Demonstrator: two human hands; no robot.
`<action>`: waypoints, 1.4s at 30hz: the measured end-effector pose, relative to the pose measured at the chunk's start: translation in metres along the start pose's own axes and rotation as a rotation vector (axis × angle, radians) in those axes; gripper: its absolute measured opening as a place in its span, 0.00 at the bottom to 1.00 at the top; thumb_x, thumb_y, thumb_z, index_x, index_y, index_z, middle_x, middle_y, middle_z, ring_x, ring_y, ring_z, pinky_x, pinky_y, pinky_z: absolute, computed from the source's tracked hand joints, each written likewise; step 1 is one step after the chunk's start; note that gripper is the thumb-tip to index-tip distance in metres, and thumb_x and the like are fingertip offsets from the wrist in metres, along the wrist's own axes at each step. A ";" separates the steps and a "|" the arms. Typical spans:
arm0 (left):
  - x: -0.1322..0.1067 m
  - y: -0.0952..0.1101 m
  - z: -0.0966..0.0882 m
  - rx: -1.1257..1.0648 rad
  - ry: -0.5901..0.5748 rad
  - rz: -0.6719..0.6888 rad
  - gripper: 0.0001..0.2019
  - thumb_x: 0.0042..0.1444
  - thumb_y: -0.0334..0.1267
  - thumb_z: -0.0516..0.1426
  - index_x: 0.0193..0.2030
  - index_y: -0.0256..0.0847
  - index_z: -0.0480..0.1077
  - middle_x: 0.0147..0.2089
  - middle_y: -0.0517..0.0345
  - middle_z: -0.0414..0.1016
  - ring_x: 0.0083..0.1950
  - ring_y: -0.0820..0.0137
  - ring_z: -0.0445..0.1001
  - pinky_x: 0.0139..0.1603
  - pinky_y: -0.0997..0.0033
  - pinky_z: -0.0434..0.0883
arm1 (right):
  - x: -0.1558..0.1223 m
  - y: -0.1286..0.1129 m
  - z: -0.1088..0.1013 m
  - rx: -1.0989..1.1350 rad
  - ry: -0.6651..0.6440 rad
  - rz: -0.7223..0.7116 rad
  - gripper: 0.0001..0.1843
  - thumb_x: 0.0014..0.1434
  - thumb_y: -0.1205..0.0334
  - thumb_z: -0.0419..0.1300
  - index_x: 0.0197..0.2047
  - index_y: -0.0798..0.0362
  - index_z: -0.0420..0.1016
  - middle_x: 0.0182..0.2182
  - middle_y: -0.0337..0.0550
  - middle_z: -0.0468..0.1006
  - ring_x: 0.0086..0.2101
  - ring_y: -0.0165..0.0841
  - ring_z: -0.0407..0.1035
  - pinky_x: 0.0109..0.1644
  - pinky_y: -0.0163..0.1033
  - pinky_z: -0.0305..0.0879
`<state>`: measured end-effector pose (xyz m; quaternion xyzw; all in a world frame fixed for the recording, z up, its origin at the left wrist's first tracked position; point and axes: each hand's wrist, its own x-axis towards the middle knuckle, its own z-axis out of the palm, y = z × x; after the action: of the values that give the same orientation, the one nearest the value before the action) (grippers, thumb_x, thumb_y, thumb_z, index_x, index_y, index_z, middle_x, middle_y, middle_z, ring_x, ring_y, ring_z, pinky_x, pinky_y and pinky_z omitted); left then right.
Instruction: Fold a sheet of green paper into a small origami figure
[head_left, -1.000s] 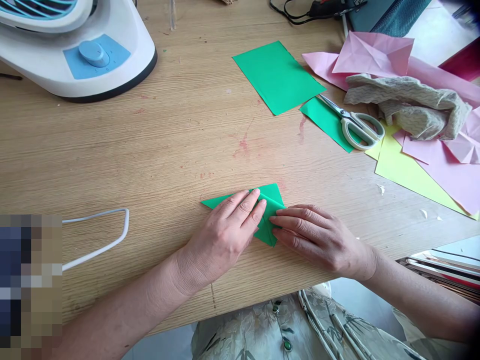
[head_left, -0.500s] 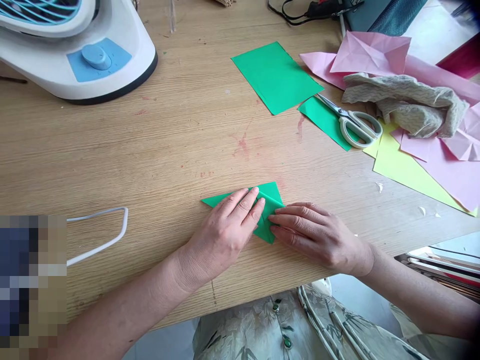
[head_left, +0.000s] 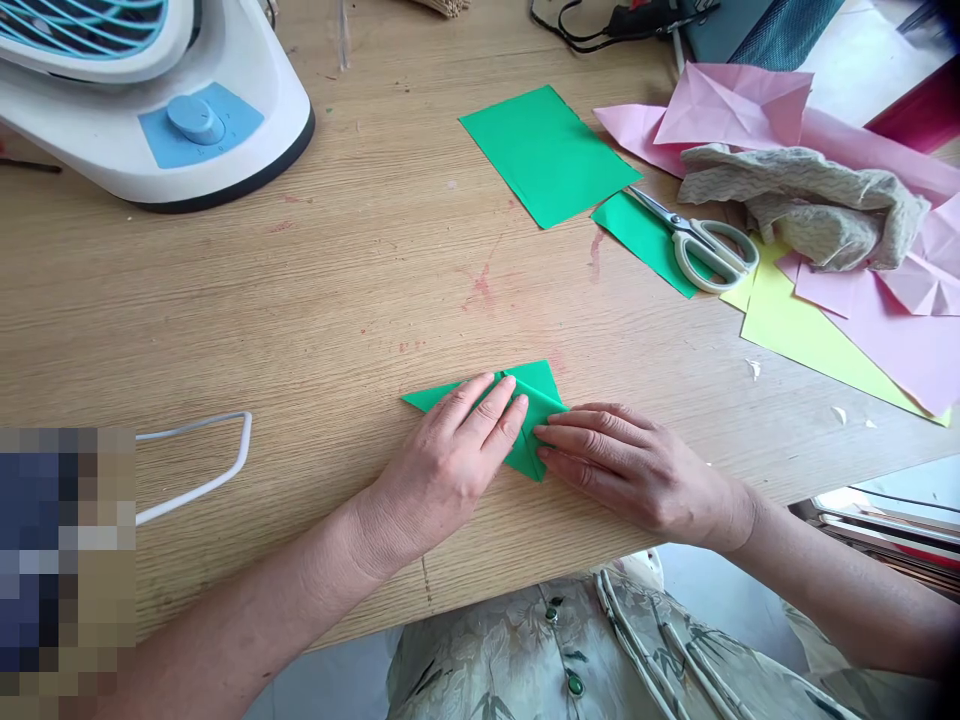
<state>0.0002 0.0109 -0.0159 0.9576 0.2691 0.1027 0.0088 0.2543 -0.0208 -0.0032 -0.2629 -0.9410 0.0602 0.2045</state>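
A folded piece of green paper point(head_left: 534, 432) lies on the wooden table point(head_left: 315, 300) near its front edge, with pointed corners showing to the left, top and bottom. My left hand point(head_left: 461, 450) rests over its left part, fingers stretched out and flat on the sheet; the thumb is hidden. At the paper's right edge is my right hand point(head_left: 637, 465), its fingers together and closed on the folded edge. The right thumb is out of sight beneath the hand. A diagonal fold runs between the two hands.
White-handled scissors point(head_left: 716, 252) lie on a green strip point(head_left: 646, 245) beside a green sheet point(head_left: 551, 155). Pink paper point(head_left: 735, 105), yellow paper point(head_left: 802, 335) and a crumpled grey cloth point(head_left: 817, 205) are piled at right. A white fan base point(head_left: 247, 80) stands far left.
The whole view has shifted very slightly. Both hands keep their places on the green paper, and its fold looks the same.
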 end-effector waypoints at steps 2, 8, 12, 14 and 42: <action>-0.001 0.001 0.000 0.003 0.012 0.000 0.22 0.68 0.29 0.53 0.67 0.27 0.66 0.70 0.34 0.67 0.70 0.49 0.67 0.67 0.48 0.73 | -0.001 -0.001 -0.001 -0.006 -0.005 0.001 0.14 0.71 0.71 0.53 0.51 0.65 0.79 0.52 0.61 0.82 0.53 0.45 0.76 0.53 0.53 0.78; -0.004 0.004 0.005 0.016 0.066 -0.024 0.21 0.68 0.27 0.53 0.66 0.29 0.67 0.69 0.35 0.68 0.71 0.49 0.67 0.67 0.46 0.73 | -0.003 -0.003 0.002 -0.029 0.017 0.000 0.15 0.71 0.72 0.53 0.51 0.66 0.79 0.52 0.62 0.81 0.53 0.45 0.76 0.53 0.51 0.79; -0.004 0.006 0.005 0.038 0.069 -0.033 0.21 0.67 0.27 0.53 0.66 0.28 0.67 0.69 0.35 0.69 0.70 0.49 0.68 0.67 0.47 0.73 | -0.003 -0.004 0.004 -0.027 0.035 0.007 0.14 0.70 0.72 0.53 0.51 0.64 0.79 0.52 0.61 0.81 0.54 0.44 0.76 0.54 0.51 0.78; -0.004 0.006 0.004 0.052 0.066 -0.029 0.21 0.68 0.27 0.53 0.66 0.28 0.67 0.69 0.35 0.68 0.70 0.49 0.68 0.67 0.47 0.74 | -0.003 -0.004 0.004 -0.024 0.042 0.009 0.14 0.70 0.72 0.53 0.51 0.64 0.79 0.52 0.61 0.81 0.54 0.43 0.76 0.54 0.51 0.78; 0.002 0.009 -0.004 0.100 -0.056 -0.060 0.24 0.69 0.26 0.46 0.70 0.31 0.63 0.71 0.40 0.66 0.70 0.52 0.68 0.67 0.50 0.72 | -0.008 -0.005 0.001 -0.004 0.045 0.076 0.18 0.73 0.69 0.49 0.54 0.62 0.77 0.53 0.62 0.80 0.56 0.45 0.73 0.52 0.51 0.78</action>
<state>0.0058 0.0036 -0.0106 0.9509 0.3020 0.0621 -0.0286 0.2578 -0.0293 -0.0063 -0.2999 -0.9256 0.0602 0.2228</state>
